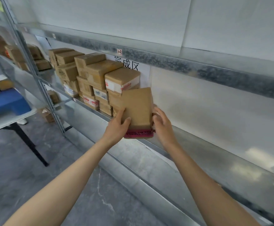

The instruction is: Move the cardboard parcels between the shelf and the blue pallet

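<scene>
At frame centre, the left hand (118, 126) and right hand (163, 124) have their fingers clamped on the side edges of an upright parcel (138, 108) at the shelf (198, 144) lip. Keeping it level should avoid knocking the stack (100, 82) just beside it.

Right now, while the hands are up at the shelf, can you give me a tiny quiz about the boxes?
1. True or false: the left hand and the right hand hold the same parcel.
2. Pick one: what colour is the band at the parcel's lower end? A) red B) green C) yellow
3. Fill in the gap: the blue pallet shows at the ____ edge of the picture.

Key: 1 true. 2 A. 3 left.
</scene>
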